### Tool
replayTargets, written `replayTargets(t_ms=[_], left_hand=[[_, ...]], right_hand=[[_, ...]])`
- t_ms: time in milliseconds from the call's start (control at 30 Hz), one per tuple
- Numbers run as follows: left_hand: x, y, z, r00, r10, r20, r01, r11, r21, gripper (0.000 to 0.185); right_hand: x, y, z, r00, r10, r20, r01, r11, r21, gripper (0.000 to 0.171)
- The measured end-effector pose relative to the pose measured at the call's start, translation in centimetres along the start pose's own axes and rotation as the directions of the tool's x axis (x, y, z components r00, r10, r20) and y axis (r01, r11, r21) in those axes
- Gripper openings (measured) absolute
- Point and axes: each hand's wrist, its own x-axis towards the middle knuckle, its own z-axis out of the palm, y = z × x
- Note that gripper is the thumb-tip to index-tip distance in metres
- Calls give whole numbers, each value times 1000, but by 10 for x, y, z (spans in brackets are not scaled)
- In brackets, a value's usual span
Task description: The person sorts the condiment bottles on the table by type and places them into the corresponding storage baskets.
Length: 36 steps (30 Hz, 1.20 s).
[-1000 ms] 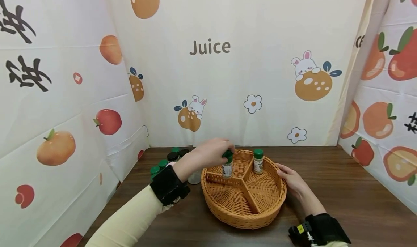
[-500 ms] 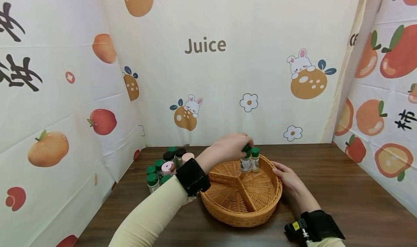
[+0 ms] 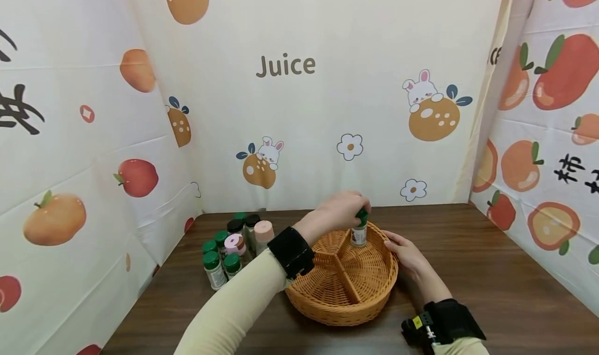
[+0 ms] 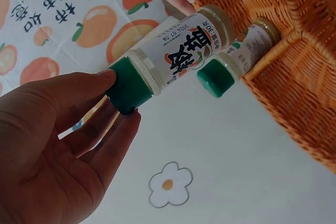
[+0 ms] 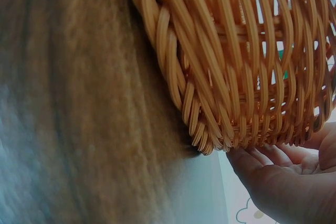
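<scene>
The held spice jar [image 4: 173,56] could easily have knocked over the second jar [image 4: 239,59] just beside it, since the two stood close together in the far compartment of the wicker basket [image 3: 343,305]; any sideways drift of the fingers as they let go would probably have tipped one against the other. The grip was also high, on the green cap [image 4: 128,85] alone, so a slight twist could have loosened the cap or let the jar swing beneath it.

The left hand [image 3: 339,209] reached forward over the basket with the wrist bent down, thumb and fingertips pinching the cap from above, the jar hanging below them at the basket floor. The right hand [image 3: 409,253] lay on the other side of the basket, its straight, relaxed fingers resting against the outer rim [image 5: 220,140] and holding nothing. Behind the left forearm, on the wooden table [image 3: 491,272], stood a cluster of more jars [image 3: 229,246].
</scene>
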Motion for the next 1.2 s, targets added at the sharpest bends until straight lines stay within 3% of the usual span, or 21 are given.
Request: replayTargets(t_ms=[267,400,667,900,1200], left_hand=[[19,2,18,1000,12,-24,-14,995,-94,38],[24,1,25,1000,15,-22,-17,995,-98,38],[32,-1,36,1000,-1,-28,0,1000,-20,38],[44,1,49,999,-14,-31,18,990,143,42],[53,8,61,998,-48,-36,54,981,186,40]], right_hand=[[-1,-1,-1,1000,6,3,-6,1000,4,52],[0,0,1,1000,13,5,-13,1000,19,52],[0,-2,3,1000,15,-14,-14,999,33,51],[-1,-2,2,1000,19,-11,-19,999,31,51],[-1,-4,3,999,35,-24,-34,998,47,52]])
